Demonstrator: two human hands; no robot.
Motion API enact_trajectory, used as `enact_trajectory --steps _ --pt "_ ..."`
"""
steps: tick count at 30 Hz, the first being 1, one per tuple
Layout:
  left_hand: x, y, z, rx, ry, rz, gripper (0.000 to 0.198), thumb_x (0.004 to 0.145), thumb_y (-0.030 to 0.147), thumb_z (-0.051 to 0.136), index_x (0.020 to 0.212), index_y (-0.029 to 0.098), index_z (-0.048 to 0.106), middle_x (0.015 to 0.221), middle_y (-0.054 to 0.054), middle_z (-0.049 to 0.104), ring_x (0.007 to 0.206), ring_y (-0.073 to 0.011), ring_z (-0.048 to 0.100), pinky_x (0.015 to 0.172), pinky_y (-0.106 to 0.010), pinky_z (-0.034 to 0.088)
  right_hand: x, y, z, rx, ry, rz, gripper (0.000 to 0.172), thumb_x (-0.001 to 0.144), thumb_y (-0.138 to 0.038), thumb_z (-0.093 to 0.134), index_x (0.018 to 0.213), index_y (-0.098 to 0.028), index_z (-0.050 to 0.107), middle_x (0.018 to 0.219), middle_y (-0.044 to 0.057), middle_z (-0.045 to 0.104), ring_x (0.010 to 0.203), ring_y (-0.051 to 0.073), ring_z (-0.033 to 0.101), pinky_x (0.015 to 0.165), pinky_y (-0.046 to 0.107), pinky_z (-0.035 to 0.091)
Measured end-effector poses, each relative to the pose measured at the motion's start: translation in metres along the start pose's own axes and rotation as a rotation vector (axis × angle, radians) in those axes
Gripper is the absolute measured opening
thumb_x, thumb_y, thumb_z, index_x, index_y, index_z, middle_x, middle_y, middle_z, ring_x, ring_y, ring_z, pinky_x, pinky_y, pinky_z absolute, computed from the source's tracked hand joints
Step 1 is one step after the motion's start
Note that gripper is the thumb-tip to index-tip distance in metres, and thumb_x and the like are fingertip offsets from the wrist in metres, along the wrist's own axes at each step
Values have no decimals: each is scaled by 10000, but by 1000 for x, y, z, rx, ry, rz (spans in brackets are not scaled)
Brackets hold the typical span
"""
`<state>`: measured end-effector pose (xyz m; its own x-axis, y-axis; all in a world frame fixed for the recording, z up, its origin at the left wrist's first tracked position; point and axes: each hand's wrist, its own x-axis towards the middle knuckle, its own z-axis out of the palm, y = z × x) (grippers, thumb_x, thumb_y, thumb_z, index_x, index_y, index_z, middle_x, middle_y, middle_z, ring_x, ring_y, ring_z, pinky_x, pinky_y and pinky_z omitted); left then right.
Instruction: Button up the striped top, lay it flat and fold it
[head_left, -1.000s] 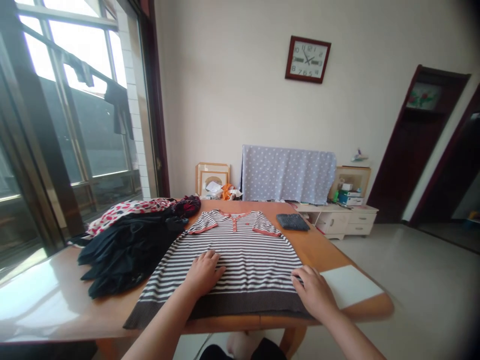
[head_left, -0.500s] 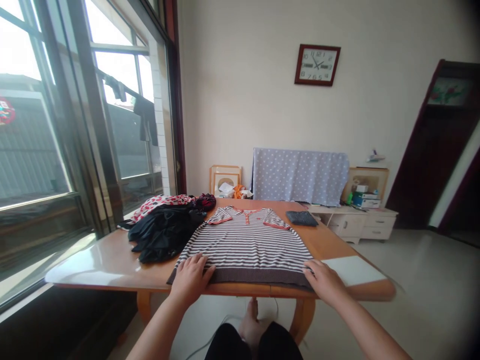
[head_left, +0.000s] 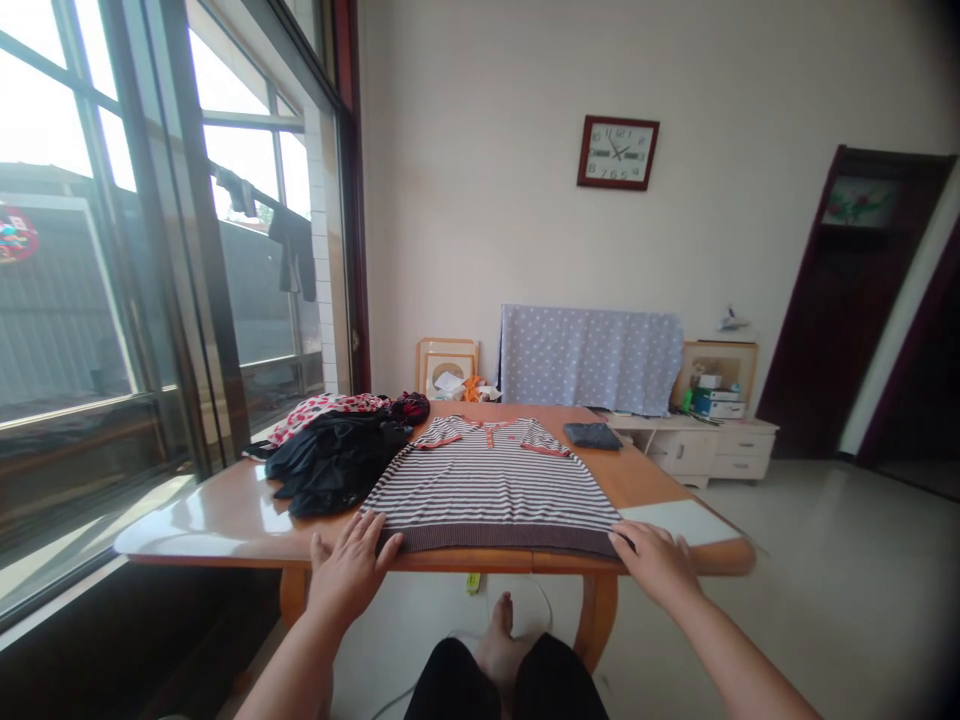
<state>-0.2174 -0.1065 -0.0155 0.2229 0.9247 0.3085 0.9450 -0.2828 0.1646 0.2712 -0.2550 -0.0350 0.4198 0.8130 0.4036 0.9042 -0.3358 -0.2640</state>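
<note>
A brown-and-white striped short-sleeved shirt [head_left: 499, 490] lies spread flat on the wooden table, its collar away from me. Its sleeve edges and buttoned neckline are coral, and a dark ribbed hem runs along the table's near edge. My left hand [head_left: 351, 562] rests with spread fingers at the left corner of the hem, the thumb pointing inward. At the right corner, my right hand [head_left: 656, 562] has thumb and forefinger closed on the hem's edge. The cloth between both hands is stretched out nearly smooth.
Left of the shirt is a heap of dark clothes [head_left: 330, 470] with a red-and-white patterned garment [head_left: 322, 412] behind it. A folded dark garment [head_left: 592, 435] sits at the far right of the table [head_left: 645, 482]. A pale sheet [head_left: 679, 522] lies near the right corner.
My left hand has shifted outward to the left hem corner, its fingers spreading wider. My right hand stays at the right corner. The camera view has tilted and shifted slightly.
</note>
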Motion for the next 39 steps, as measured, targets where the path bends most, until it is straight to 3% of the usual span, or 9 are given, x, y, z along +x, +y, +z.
enact_trajectory --steps 3,6,9,11,15,20,31,39 --pt "3 3 -2 -8 2 -3 612 946 637 291 1423 292 459 1565 -90 387 1474 -317 238 1091 -753 -32 -2 -3 -8 8 -15 -13 281 908 -424 497 1053 -321 714 1241 45 672 1165 299 554 1020 562 300" --pt "5 14 -5 -17 67 14 542 958 572 334 1348 252 531 1503 -116 466 1437 -334 304 1102 -745 -15 -3 -14 -15 32 52 -70 277 895 -339 517 1088 -278 705 1209 60 680 1150 269 561 1022 459 338" --pt "5 39 -8 -85 138 161 465 974 491 362 1274 216 586 1387 -116 568 1358 -300 418 1172 -587 156 -4 -35 -21 132 67 -174 297 898 -297 509 1121 -241 698 1163 64 687 1103 232 583 972 354 399" --pt "4 62 -9 -172 118 302 418 978 444 377 1239 215 610 1325 -100 603 1290 -264 482 1123 -439 318 -5 -52 -24 208 29 -241 297 901 -291 511 1128 -241 696 1160 59 681 1090 220 586 935 321 424" --pt "-1 105 -9 -307 50 433 341 972 367 409 1202 248 632 1240 -76 632 1178 -235 547 1021 -350 408 -9 -80 -25 257 -60 -293 301 859 -232 553 1124 -257 694 1151 55 670 1073 219 583 905 310 432" --pt "-8 132 -7 -332 -26 462 311 958 343 436 1172 258 645 1161 -72 645 1102 -235 561 940 -338 430 -16 -90 -20 182 -80 -294 270 824 -179 552 1047 -252 684 1093 39 664 1043 219 570 838 301 417" --pt "-8 149 -3 -228 -32 368 272 950 377 439 1028 265 674 1098 -76 626 1081 -265 543 875 -376 395 -15 -82 -19 235 -108 -248 209 833 -204 563 992 -251 692 1056 28 658 987 197 575 805 279 409" --pt "3 198 -4 -213 -81 527 254 937 324 453 1028 242 675 1077 -84 630 1066 -254 552 893 -370 408 -12 -79 -16 336 -29 -242 192 891 -250 500 868 -233 689 945 28 680 930 194 591 836 282 433"
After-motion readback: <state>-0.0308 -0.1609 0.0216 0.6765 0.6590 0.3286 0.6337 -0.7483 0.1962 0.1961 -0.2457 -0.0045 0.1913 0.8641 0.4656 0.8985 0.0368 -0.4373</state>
